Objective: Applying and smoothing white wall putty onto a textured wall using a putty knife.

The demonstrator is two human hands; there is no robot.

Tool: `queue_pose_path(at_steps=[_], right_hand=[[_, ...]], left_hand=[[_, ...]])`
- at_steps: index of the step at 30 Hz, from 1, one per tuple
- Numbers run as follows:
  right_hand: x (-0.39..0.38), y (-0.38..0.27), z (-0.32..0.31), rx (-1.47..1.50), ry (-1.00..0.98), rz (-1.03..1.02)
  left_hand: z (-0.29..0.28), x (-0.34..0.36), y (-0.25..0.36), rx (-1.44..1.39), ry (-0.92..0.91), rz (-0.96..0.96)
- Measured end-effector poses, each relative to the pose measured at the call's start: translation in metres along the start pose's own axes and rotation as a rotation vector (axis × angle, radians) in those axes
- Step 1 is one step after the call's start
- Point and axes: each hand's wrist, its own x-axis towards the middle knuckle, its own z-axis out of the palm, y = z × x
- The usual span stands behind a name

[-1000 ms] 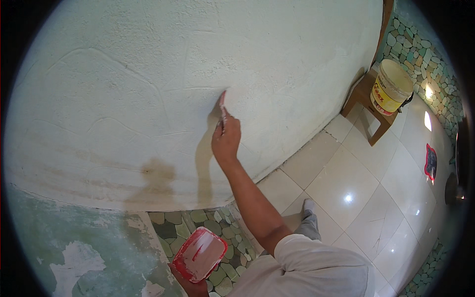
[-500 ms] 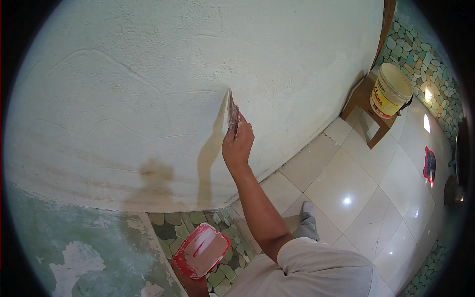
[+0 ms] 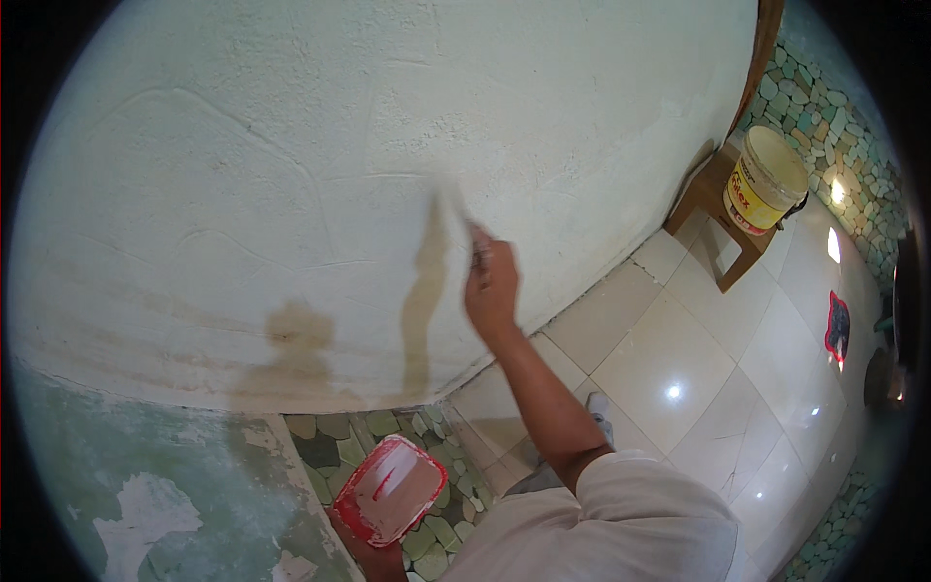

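Note:
My right hand (image 3: 493, 288) is closed round a putty knife (image 3: 464, 211), whose blade is smeared by motion. It is in front of the white plastered wall (image 3: 320, 126), and whether the blade touches the wall I cannot tell. Low on the left, my left hand (image 3: 373, 555) grips a red plastic tub (image 3: 433, 504) by its near side. Pale filler (image 3: 407, 490) coats the inside of the tub, with a red streak showing through. Raised ridges and rough patches mark the plaster to the left of and above the knife.
On the right, a pale bucket (image 3: 774, 165) with a yellow label stands on a brown stool (image 3: 706, 199). Glossy beige tiles (image 3: 669, 339) cover the floor. A red-edged dark object (image 3: 837, 328) lies further right. Peeling green wall (image 3: 223, 475) and pebble tiling (image 3: 335, 451) border the lower left.
My right hand has moved right and a little down, carrying the putty knife away from where its tip met the wall. The tub in my left hand has hardly shifted.

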Motion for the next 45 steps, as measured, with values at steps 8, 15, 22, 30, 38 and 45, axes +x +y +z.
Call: queue_pose_path(at_steps=[8, 15, 22, 30, 38, 45], right_hand=[[0.013, 0.054, 0.007, -0.163, 0.057, -0.058], [-0.054, 0.037, 0.031, -0.044, -0.227, 0.014], [-0.007, 0.057, -0.002, -0.177, 0.091, -0.039], [0.003, 0.028, 0.036, 0.060, 0.122, 0.039], [0.019, -0.018, 0.023, 0.286, 0.239, 0.344], [0.022, -0.084, 0.065, 0.223, 0.112, 0.145]], left_hand=[[-0.010, 0.004, -0.013, 0.007, 0.048, -0.040], [-0.002, 0.001, -0.012, 0.025, 0.045, -0.028], [0.009, -0.005, -0.007, 0.045, 0.024, -0.037], [0.002, -0.004, -0.010, 0.078, 0.022, -0.019], [-0.007, -0.005, -0.003, 0.029, 0.037, -0.026], [-0.013, -0.009, 0.001, -0.002, -0.039, 0.017]])
